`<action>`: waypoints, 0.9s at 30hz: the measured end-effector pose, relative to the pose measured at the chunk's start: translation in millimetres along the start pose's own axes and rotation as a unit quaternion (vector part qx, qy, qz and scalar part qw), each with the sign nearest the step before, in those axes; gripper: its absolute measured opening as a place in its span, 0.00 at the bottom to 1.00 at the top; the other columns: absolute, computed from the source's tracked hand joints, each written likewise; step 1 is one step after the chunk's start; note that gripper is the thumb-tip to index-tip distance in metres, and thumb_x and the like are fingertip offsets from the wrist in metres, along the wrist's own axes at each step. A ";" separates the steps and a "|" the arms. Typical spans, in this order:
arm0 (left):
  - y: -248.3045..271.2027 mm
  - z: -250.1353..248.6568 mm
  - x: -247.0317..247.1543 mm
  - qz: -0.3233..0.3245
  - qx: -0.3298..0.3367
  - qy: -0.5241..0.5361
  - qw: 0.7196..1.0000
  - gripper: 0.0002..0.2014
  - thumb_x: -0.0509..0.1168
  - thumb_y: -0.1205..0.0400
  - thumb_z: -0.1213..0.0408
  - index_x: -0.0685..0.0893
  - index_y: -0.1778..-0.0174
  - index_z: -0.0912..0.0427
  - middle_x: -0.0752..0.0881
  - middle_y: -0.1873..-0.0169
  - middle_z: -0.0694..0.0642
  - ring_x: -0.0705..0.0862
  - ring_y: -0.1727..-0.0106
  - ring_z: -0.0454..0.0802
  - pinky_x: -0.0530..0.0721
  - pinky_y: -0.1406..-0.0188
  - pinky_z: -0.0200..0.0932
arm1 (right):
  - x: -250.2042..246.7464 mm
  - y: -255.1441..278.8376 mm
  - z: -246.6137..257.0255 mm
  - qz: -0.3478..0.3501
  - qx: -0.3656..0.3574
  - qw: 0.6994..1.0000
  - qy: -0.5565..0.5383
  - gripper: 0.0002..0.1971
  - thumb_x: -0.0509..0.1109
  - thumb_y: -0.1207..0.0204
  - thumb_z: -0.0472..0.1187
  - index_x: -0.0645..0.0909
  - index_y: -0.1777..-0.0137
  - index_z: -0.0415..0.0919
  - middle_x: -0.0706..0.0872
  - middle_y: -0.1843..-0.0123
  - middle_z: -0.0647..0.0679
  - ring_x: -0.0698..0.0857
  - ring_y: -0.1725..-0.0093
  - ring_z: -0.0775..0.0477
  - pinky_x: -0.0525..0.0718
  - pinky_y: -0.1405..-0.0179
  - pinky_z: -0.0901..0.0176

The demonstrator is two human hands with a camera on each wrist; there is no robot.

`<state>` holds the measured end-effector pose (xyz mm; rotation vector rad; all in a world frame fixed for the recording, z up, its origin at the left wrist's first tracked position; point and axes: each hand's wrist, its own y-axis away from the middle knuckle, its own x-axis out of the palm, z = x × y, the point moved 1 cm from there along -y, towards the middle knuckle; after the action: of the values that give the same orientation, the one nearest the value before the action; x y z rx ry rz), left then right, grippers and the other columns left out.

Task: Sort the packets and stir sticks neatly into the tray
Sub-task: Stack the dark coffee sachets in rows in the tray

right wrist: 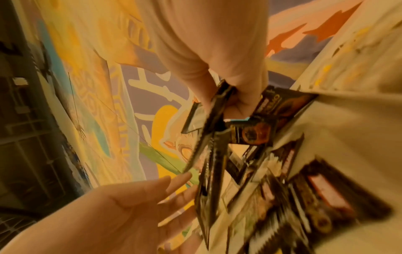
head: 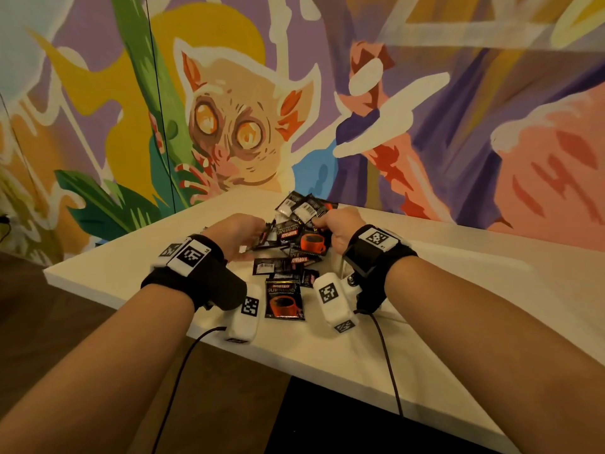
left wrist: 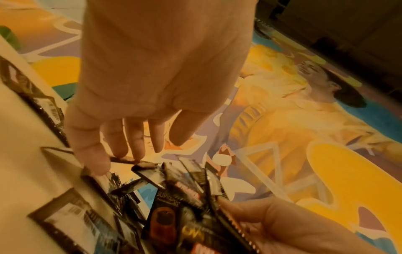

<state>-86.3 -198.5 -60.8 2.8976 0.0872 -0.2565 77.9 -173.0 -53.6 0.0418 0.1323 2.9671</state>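
Note:
A heap of black coffee packets (head: pixel 294 244) with an orange cup print lies on the white table (head: pixel 458 290), between my two hands. My right hand (head: pixel 340 229) grips a fanned bundle of packets (right wrist: pixel 208 137) between thumb and curled fingers (right wrist: pixel 241 101), standing them on edge. My left hand (head: pixel 239 231) faces it, fingers straight, with the fingertips (left wrist: pixel 135 153) touching the packets' edges. More packets (left wrist: pixel 71 221) lie flat on the table below my left hand. No tray or stir sticks are in view.
A single packet (head: pixel 284 301) lies face up nearer to me, between my wrists. The table's corner (head: pixel 49 273) is on the left and its near edge runs diagonally below my forearms. A painted wall (head: pixel 229 126) stands close behind the heap. Cables (head: pixel 389 362) hang from both wrists.

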 end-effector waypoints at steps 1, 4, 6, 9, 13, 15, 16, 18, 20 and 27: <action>2.7 -0.7 1.0 0.000 0.007 0.003 1.000 0.06 0.57 0.14 0.65 0.79 0.49 0.60 0.75 0.45 0.57 0.75 0.50 0.50 0.76 0.47 0.50 | -3.5 0.9 5.3 0.004 -0.015 1.000 -0.019 0.11 0.67 0.29 0.18 0.79 0.47 0.23 0.82 0.61 0.35 0.83 0.63 0.38 0.84 0.63 0.47; -2.7 0.8 3.7 -0.001 0.032 -0.006 0.999 0.13 0.57 0.13 0.56 0.78 0.43 0.62 0.77 0.44 0.58 0.76 0.47 0.51 0.78 0.51 0.47 | -10.9 -1.3 14.8 0.004 -0.051 0.997 -0.057 0.06 0.65 0.28 0.18 0.81 0.54 0.24 0.82 0.65 0.39 0.82 0.67 0.43 0.83 0.65 0.51; -2.4 -0.6 7.5 0.004 0.028 -0.021 0.999 0.11 0.57 0.13 0.58 0.77 0.56 0.60 0.78 0.49 0.59 0.77 0.57 0.48 0.79 0.57 0.43 | -14.7 -2.7 17.8 0.010 -0.078 0.994 -0.076 0.09 0.64 0.28 0.18 0.82 0.55 0.29 0.83 0.64 0.41 0.83 0.66 0.44 0.83 0.63 0.52; -3.1 -1.3 12.4 0.001 0.020 -0.048 0.999 0.10 0.57 0.13 0.61 0.77 0.58 0.60 0.80 0.55 0.57 0.75 0.64 0.46 0.77 0.58 0.42 | -21.9 -3.4 23.4 0.020 -0.114 0.989 -0.088 0.14 0.63 0.27 0.18 0.81 0.60 0.37 0.84 0.64 0.44 0.83 0.65 0.47 0.81 0.65 0.57; -4.0 -7.7 23.2 -0.001 0.071 -0.051 0.996 0.14 0.56 0.13 0.53 0.78 0.51 0.61 0.78 0.54 0.56 0.76 0.58 0.47 0.76 0.53 0.45 | -33.4 -0.5 29.2 0.034 -0.132 0.984 -0.117 0.13 0.62 0.26 0.18 0.81 0.55 0.36 0.84 0.61 0.45 0.83 0.63 0.48 0.81 0.67 0.59; -1.4 -14.9 32.8 0.015 0.123 0.003 0.992 0.22 0.53 0.14 0.46 0.76 0.39 0.62 0.78 0.46 0.56 0.76 0.49 0.49 0.76 0.52 0.43 | -38.3 3.3 29.7 0.048 -0.119 0.982 -0.139 0.13 0.63 0.26 0.18 0.81 0.48 0.31 0.84 0.59 0.43 0.83 0.62 0.47 0.83 0.63 0.56; -0.6 -18.6 39.8 0.045 0.142 0.036 0.988 0.25 0.52 0.15 0.43 0.75 0.34 0.60 0.79 0.42 0.56 0.77 0.45 0.50 0.77 0.50 0.44 | -40.0 6.2 28.9 0.062 -0.108 0.980 -0.152 0.14 0.63 0.26 0.18 0.80 0.43 0.28 0.84 0.58 0.42 0.84 0.61 0.46 0.84 0.62 0.55; 3.1 -23.8 59.6 0.156 0.159 0.121 0.967 0.29 0.55 0.19 0.38 0.73 0.30 0.55 0.82 0.38 0.56 0.82 0.40 0.53 0.81 0.43 0.51 | -40.9 10.3 25.6 0.088 -0.085 0.978 -0.167 0.18 0.62 0.25 0.19 0.77 0.36 0.26 0.85 0.56 0.40 0.85 0.61 0.45 0.86 0.65 0.56; 2.1 -27.0 79.3 0.225 0.142 0.190 0.945 0.39 0.63 0.29 0.34 0.66 0.24 0.51 0.81 0.34 0.61 0.84 0.38 0.61 0.81 0.38 0.61 | -42.5 12.9 23.6 0.098 -0.081 0.977 -0.173 0.21 0.62 0.25 0.20 0.74 0.32 0.28 0.85 0.50 0.38 0.85 0.58 0.44 0.86 0.67 0.56; -3.4 -48.7 137.5 0.258 0.115 0.289 0.915 0.29 0.56 0.18 0.42 0.70 0.25 0.55 0.84 0.40 0.62 0.87 0.44 0.60 0.89 0.58 0.52 | -67.8 9.3 29.0 0.026 -0.150 0.987 0.054 0.20 0.64 0.19 0.35 0.65 0.30 0.48 0.78 0.34 0.41 0.80 0.41 0.42 0.79 0.35 0.41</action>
<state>56.7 -178.5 -39.6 2.9771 -0.6404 0.7262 144.1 -191.3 -25.2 -0.1557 -0.3077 3.0058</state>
